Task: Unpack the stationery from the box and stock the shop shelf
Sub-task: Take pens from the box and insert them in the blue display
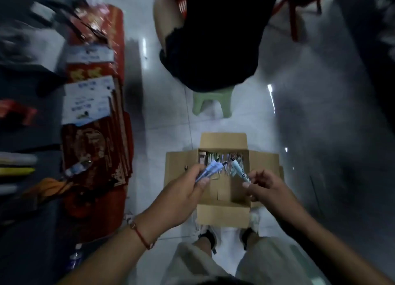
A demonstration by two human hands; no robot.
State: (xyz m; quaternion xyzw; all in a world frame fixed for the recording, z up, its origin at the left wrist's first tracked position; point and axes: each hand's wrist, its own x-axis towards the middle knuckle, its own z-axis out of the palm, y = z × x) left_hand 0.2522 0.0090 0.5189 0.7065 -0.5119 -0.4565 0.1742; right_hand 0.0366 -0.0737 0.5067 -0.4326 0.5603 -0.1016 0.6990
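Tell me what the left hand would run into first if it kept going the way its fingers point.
Most likely the pens standing in the open cardboard box. The left hand, gripping a bundle of pens, points up and right over the box; depth is unclear, so it might pass above them.

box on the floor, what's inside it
The box holds upright pens packed along its far side; the near part shows bare cardboard. Both hands cover some pens, so the count is unclear.
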